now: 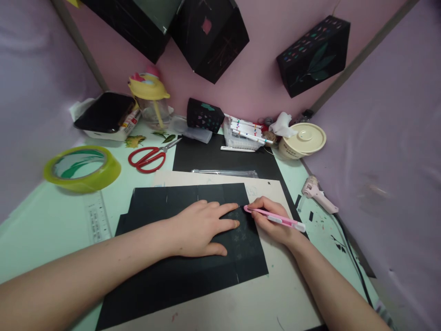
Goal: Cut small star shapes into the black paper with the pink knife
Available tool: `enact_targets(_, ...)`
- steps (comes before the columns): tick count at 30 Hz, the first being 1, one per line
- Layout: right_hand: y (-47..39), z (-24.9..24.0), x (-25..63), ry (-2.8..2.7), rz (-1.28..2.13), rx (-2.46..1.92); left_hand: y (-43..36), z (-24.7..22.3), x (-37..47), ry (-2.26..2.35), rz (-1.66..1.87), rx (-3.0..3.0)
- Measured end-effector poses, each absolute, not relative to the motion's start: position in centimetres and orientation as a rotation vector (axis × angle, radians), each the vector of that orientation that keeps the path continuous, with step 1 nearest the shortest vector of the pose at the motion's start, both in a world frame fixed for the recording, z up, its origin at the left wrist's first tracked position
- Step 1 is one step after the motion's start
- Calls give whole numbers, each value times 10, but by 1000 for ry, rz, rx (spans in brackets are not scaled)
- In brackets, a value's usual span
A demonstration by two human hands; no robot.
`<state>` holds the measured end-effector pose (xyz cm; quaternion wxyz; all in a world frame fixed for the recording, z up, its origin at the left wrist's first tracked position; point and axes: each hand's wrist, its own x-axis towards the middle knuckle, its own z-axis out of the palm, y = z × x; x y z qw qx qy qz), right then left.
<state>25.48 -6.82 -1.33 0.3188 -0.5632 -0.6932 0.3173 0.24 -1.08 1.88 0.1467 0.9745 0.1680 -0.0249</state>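
A large sheet of black card (165,276) lies over a pale board (220,308), with small star outlines drawn near its right edge. My left hand (206,227) rests flat on the card, fingers spread, the index fingertip close to the upper stars. Between the fingers of my right hand (272,220) is a slim pink craft knife (279,218) with a white end. Its pink tip points left at the card's right edge, near my left index finger. The blade is too small to make out.
Red-handled scissors (148,158), a yellow-green tape roll (82,170) and a clear ruler (98,218) lie to the left. Behind are a box of markers (244,133) and a lidded bowl (303,140). A glue gun (319,195) lies right. Black paper lanterns (313,57) hang above.
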Motion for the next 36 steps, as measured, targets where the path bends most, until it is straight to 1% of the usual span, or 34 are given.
enact_targets(9, -68, -9, 253, -1715, 845, -1407, -10, 17, 3, 480, -26, 2819)
enact_targets(18, -69, 4, 258, -1621, 998, -1318, -19, 21, 3, 497, -121, 2870)
enact_targets(25, -69, 7, 248, -1569, 945, -1568, -19, 21, 5, 444, -138, 2892)
enact_targets(36, -70, 4, 250, -1606, 1031, -1587, -26, 20, 6, 399, -113, 2868)
